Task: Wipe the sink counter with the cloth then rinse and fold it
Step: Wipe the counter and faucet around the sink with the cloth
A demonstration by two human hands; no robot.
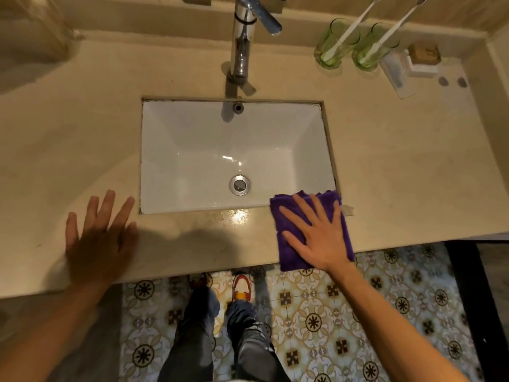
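Wiping looks underway: the right hand (316,232), fingers spread flat, presses the folded purple cloth (292,249) on the counter's (385,166) front edge by the sink's (237,150) near right corner. Left hand (102,238) rests open, empty. Rinsing and folding remain.

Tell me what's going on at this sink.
A person is wiping the counter. The right hand presses flat on a folded purple cloth at the front edge, by the near right corner of the white basin. The left hand rests open on the counter. Water drops glisten between them. The tap isn't running.
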